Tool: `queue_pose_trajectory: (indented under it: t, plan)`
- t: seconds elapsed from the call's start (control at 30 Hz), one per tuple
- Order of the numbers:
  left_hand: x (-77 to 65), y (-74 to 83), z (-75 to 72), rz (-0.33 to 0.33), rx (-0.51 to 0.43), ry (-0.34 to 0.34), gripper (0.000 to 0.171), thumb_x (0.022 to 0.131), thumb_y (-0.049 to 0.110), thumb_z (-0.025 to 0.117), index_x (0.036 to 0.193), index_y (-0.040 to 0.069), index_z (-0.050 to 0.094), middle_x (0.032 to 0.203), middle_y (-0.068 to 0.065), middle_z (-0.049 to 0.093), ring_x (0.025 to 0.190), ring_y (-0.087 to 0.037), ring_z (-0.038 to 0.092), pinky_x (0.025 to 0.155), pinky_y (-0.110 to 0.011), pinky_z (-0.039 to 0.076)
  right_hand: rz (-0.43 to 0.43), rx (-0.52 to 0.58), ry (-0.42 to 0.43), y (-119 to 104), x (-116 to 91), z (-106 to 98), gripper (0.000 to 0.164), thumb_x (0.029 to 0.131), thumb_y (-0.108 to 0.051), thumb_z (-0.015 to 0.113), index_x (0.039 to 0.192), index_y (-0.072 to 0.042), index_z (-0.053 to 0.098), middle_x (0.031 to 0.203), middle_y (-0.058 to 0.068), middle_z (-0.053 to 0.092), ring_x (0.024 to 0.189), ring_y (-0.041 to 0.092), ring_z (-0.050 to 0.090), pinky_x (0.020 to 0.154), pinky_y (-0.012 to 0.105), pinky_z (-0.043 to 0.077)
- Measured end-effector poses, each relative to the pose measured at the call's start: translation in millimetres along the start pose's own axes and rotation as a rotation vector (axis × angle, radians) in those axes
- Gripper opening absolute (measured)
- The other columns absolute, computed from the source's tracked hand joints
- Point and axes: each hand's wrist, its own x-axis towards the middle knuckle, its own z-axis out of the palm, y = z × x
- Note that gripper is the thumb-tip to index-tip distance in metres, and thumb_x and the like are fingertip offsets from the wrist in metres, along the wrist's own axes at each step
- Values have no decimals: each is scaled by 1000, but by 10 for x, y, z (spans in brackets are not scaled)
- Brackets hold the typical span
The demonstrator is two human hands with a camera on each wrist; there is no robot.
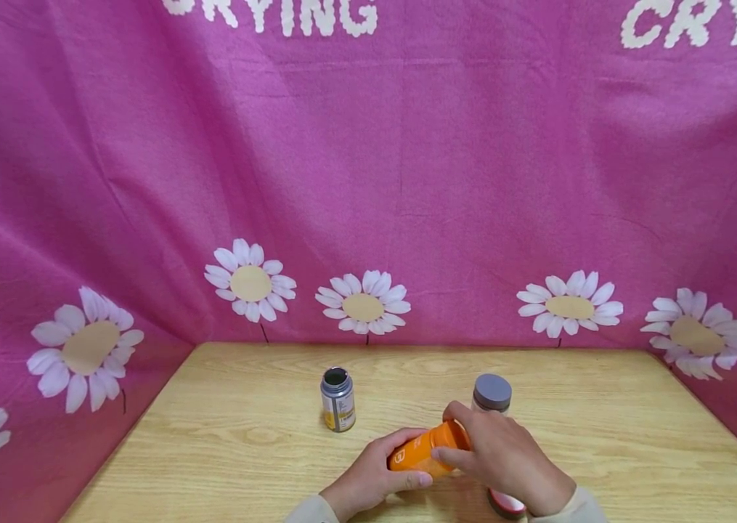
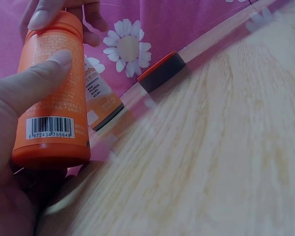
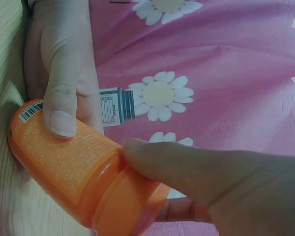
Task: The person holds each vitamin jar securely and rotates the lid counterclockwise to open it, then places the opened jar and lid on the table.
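An orange bottle (image 1: pixel 412 453) with fine print and a barcode lies tilted between the two hands, its base toward the left. My left hand (image 1: pixel 371 468) holds the lower body, thumb along the label in the left wrist view. With thumb and fingers, my right hand (image 1: pixel 505 454) grips the orange cap (image 3: pixel 125 204) at the other end. Close behind the right hand stands a taller bottle with a grey lid (image 1: pixel 493 391); the hand hides most of its body, while its dark base shows below. In the left wrist view its orange-and-white label (image 2: pixel 101 93) shows past the orange bottle.
A small grey bottle (image 1: pixel 338 402), uncapped, stands on the wooden table (image 1: pixel 231 436) beyond the left hand. A low dark disc (image 2: pixel 162 73) with a red edge sits on the tabletop. Pink flowered cloth (image 1: pixel 407 160) hangs behind and at both sides.
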Motion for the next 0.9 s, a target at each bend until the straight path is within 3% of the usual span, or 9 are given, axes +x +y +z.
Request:
queue_pose_trajectory:
  t: [0.27,0.47,0.9]
  plan:
    - [1,-5,-1,-16,-5,-2,48,77,40,68,121,40,50,114,16,54,93,-11,52,83,-30,41,-104,22,-3,26,-14,-32,37,67,-32,77,95,-23,53,71,-13,51,62,7,45,55,27,37]
    - [13,-34,0,-4,-1,-7,48,78,38,68,122,39,49,116,16,54,94,-10,52,82,-29,41,-196,34,19,41,-12,-20,35,72,-38,73,97,-23,54,73,-14,50,63,3,43,55,23,36]
    - [1,-22,-3,-15,4,8,48,77,40,68,121,40,50,114,16,54,94,-10,52,83,-29,41,-193,27,8,19,-15,-48,36,69,-23,77,98,-26,55,77,-9,49,67,8,44,57,27,37]
